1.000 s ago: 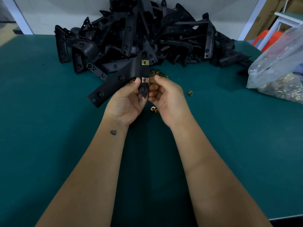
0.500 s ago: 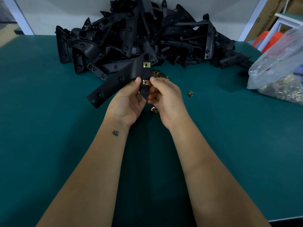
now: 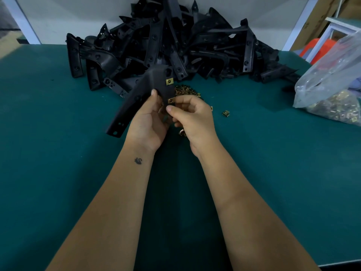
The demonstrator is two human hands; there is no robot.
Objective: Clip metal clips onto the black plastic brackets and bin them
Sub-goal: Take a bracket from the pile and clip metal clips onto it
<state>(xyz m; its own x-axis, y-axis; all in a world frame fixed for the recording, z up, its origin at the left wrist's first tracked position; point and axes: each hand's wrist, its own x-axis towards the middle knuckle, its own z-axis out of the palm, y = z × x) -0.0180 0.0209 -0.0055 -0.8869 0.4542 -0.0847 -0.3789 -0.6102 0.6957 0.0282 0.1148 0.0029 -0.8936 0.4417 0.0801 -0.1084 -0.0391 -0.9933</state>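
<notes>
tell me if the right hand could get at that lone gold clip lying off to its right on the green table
Probably yes. The lone gold metal clip lies by itself on the bare green table just right of the right hand, nothing between them. But that hand's fingers are busy at the black plastic bracket.

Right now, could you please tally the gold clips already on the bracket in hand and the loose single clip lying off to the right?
Clips on the held bracket: 2 (upper, lower)
Loose single clip on the table: 1
Total: 3
</notes>
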